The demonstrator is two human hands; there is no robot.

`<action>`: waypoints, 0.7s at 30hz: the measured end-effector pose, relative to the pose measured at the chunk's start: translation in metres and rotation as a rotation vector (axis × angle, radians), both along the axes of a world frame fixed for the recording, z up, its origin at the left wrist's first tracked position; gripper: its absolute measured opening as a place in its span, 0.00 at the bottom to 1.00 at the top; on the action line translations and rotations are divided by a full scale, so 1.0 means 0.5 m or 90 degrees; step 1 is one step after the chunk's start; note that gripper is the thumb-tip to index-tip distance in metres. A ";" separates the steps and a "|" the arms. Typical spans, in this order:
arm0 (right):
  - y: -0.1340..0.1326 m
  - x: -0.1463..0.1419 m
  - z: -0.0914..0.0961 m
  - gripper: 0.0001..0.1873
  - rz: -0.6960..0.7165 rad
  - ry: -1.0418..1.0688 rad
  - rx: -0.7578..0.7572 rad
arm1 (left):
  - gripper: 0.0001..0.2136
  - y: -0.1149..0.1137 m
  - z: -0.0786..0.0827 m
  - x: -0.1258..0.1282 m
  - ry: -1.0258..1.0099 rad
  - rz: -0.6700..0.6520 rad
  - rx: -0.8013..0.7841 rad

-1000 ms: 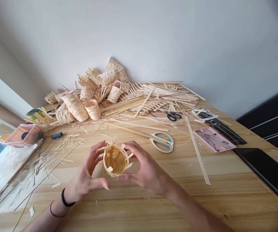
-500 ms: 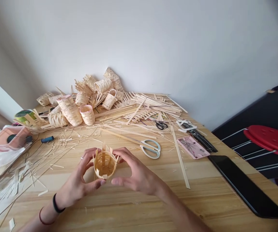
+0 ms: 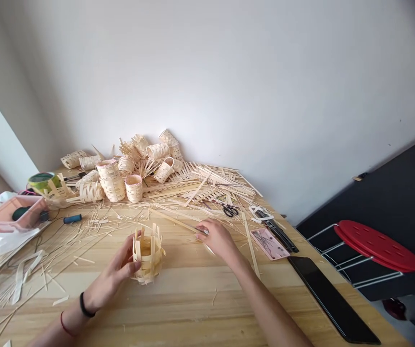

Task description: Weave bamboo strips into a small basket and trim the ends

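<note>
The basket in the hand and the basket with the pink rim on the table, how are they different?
The unfinished woven basket has loose strips poking up at the top, but the rimmed basket has a neat pinkish edge. The unfinished woven basket has wide gaps, while the rimmed basket looks woven closer. The left hand holds the unfinished woven basket, while the rimmed basket stands on the wooden table. Both are round and made of pale strips.

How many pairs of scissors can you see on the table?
2: black-handled scissors among the strips, and pale-handled scissors under the right hand. More may lie hidden in the scraps.
</note>
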State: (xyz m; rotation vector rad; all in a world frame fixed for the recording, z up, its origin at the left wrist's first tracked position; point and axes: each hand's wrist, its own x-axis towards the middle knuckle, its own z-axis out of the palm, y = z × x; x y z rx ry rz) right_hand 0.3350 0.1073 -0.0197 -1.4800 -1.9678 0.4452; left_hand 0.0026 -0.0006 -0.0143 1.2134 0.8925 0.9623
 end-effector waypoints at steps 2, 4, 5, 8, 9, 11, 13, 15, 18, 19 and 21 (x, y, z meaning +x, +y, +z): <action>0.002 -0.009 -0.011 0.08 -0.002 -0.019 0.007 | 0.37 0.001 0.001 -0.002 -0.011 -0.012 0.001; 0.001 -0.014 -0.020 0.07 -0.010 -0.018 0.023 | 0.37 0.004 -0.006 -0.005 -0.018 -0.032 0.008; -0.001 -0.014 -0.023 0.06 -0.012 -0.010 0.034 | 0.36 0.005 -0.011 -0.007 -0.020 -0.043 0.015; -0.007 -0.008 -0.025 0.05 -0.018 0.032 0.071 | 0.36 0.008 -0.026 -0.015 -0.021 -0.076 0.029; -0.009 -0.005 -0.024 0.06 -0.019 0.050 0.081 | 0.36 0.008 -0.029 -0.017 -0.024 -0.087 0.030; -0.014 0.004 -0.021 0.08 -0.017 0.087 0.096 | 0.36 0.007 -0.030 -0.019 -0.035 -0.110 0.029; -0.020 0.010 -0.016 0.09 -0.014 0.120 0.105 | 0.35 0.005 -0.023 -0.019 -0.045 -0.133 0.033; -0.025 0.014 -0.010 0.10 -0.010 0.149 0.110 | 0.35 0.003 -0.012 -0.016 -0.044 -0.155 0.036; -0.033 0.010 -0.002 0.11 0.006 0.179 0.102 | 0.35 0.001 0.004 -0.012 -0.038 -0.177 0.026; -0.035 0.007 0.001 0.12 0.013 0.187 0.096 | 0.36 0.000 0.007 -0.011 -0.033 -0.177 0.023; -0.041 -0.002 0.005 0.12 0.025 0.203 0.084 | 0.36 -0.002 0.011 -0.011 -0.026 -0.169 0.020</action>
